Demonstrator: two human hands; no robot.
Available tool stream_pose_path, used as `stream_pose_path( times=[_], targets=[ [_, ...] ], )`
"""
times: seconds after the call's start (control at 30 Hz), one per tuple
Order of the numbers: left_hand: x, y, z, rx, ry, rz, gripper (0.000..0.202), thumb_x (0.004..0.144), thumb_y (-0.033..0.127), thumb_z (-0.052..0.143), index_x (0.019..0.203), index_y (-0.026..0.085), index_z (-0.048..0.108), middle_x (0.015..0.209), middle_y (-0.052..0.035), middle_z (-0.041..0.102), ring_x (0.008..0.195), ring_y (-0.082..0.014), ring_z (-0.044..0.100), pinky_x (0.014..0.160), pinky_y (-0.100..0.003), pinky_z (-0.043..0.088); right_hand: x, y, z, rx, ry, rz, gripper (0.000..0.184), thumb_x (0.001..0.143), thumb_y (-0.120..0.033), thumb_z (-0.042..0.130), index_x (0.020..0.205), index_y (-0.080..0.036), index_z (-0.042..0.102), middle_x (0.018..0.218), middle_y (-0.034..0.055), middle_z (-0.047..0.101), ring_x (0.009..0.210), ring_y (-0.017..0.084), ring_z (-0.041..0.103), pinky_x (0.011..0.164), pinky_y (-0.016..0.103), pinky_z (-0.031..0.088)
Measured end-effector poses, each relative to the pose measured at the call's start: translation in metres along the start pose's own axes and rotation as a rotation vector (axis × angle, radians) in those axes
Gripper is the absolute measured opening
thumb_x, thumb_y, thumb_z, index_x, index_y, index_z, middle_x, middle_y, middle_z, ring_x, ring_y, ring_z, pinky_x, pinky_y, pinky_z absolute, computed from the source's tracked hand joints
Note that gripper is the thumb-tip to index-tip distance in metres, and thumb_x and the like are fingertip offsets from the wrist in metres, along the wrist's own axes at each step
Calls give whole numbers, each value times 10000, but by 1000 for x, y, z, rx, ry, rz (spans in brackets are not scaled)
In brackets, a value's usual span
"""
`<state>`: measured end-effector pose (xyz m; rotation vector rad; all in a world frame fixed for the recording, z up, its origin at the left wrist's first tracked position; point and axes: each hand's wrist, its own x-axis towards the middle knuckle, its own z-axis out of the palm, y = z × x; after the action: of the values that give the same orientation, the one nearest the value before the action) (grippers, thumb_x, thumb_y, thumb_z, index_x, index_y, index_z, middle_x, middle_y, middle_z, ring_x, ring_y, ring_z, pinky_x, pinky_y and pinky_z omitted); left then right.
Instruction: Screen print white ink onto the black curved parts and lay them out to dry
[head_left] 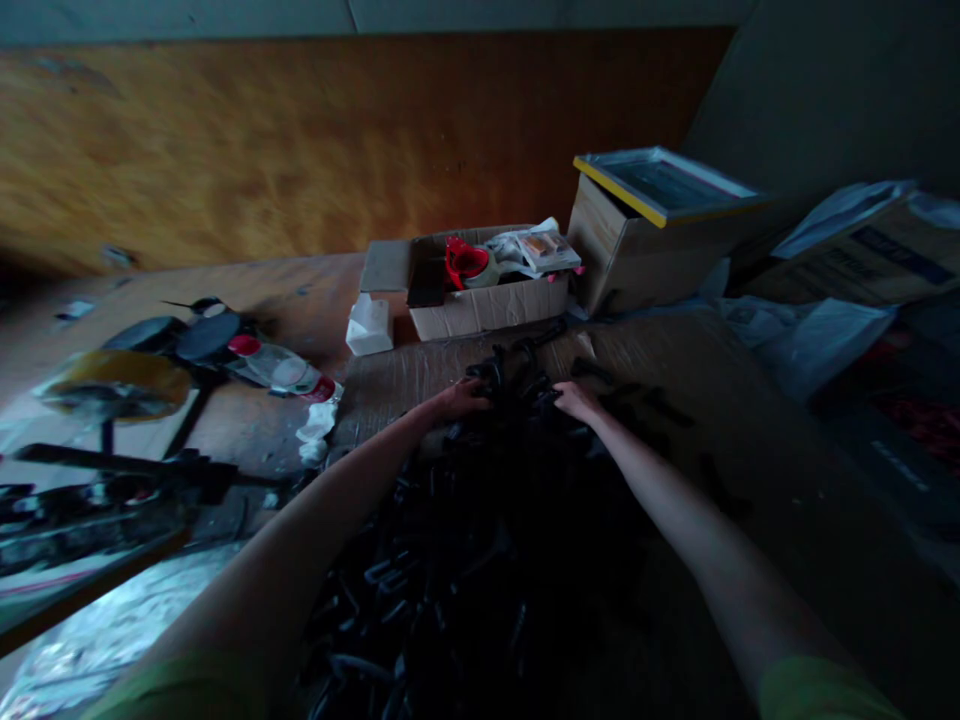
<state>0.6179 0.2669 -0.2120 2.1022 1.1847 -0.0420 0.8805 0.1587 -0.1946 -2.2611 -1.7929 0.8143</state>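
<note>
We rest our left hand [459,399] on a heap of black curved pieces [510,378], and our right hand [577,401] lies on the same heap just beside it. Both hands reach forward with the fingers bent down among the pieces, but in this dim view we cannot tell whether either hand is gripping one. The heap spreads under and between our forearms and back toward us, where it sinks into deep shadow. The pieces look like glossy hooks or bent clips, though their material is hard to tell. They lie on a cardboard-covered counter [386,395].

Just ahead of our hands stands an open cardboard box [487,312]. In it we see a red object [466,262], a dark block [427,285] and a flat packet [544,250], with white wrapping beside the packet. Ahead of our right hand, a wooden crate [611,255] carries a yellow-edged frame [664,185] on top. Further right lies a printed carton [874,255], partly covered by clear plastic. Left of our left hand, a plastic bottle with a red cap [281,368] lies on its side, near a white paper bag [369,325].
</note>
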Motion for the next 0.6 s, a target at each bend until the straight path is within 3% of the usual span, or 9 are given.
stream_pose_path(
  times=[0.13, 0.27, 0.37, 0.43, 0.5, 0.57, 0.6],
  targets=[
    [-41, -3, -1, -27, -3, 72, 695, 658, 506, 681, 1283, 211, 610, 1298, -86, 570, 1159, -280, 587, 1035, -387, 453, -30, -44, 3, 44, -58, -103, 402, 910, -568, 552, 1061, -259, 760, 1076, 63, 753, 998, 238, 688, 793, 277, 476],
    [-90, -11, -2, -60, 56, 154, 730, 699, 507, 674, 1351, 212, 534, 1275, -78, 584, 1176, -272, 579, 1052, -418, 448, -67, -94, 4, -53, 95, -196, 527, 892, -601, 567, 1225, -212, 693, 1174, 139, 704, 1110, 292, 637, 928, 382, 476],
    [-130, -17, -2, -50, 69, 171, 719, 750, 584, 645, 1351, 206, 531, 1303, -92, 570, 1206, -278, 568, 1071, -437, 441, -105, -113, 0, 32, 208, -338, 552, 889, -532, 614, 1304, -170, 638, 1234, 158, 666, 1186, 276, 596, 1017, 395, 445],
    [-155, -21, -1, -19, 100, 183, 690, 764, 625, 628, 1320, 219, 568, 1369, -95, 531, 1253, -289, 544, 1102, -440, 421, -130, -107, -5, 200, 180, -493, 475, 918, -480, 589, 1304, -209, 639, 1244, 104, 676, 1172, 224, 613, 1030, 359, 447],
    [-178, -23, 2, -4, 145, 181, 687, 798, 643, 589, 1346, 228, 560, 1433, -90, 489, 1302, -290, 513, 1130, -435, 400, -150, -79, -13, 355, 152, -591, 384, 939, -461, 550, 1246, -266, 674, 1224, 38, 698, 1140, 187, 638, 1025, 335, 460],
    [-199, -23, 7, 3, 181, 149, 690, 838, 638, 548, 1399, 236, 520, 1453, -78, 485, 1318, -279, 506, 1138, -425, 398, -165, -32, -24, 407, 238, -486, 357, 931, -482, 536, 1176, -287, 707, 1210, 15, 709, 1139, 187, 641, 1033, 342, 462],
    [-208, -24, 10, 10, 188, 140, 683, 845, 635, 543, 1404, 243, 519, 1450, -71, 494, 1314, -275, 512, 1136, -419, 404, -171, -3, -29, 390, 329, -334, 368, 922, -494, 531, 1154, -274, 714, 1214, 29, 707, 1146, 195, 637, 1039, 350, 459]
  ],
)
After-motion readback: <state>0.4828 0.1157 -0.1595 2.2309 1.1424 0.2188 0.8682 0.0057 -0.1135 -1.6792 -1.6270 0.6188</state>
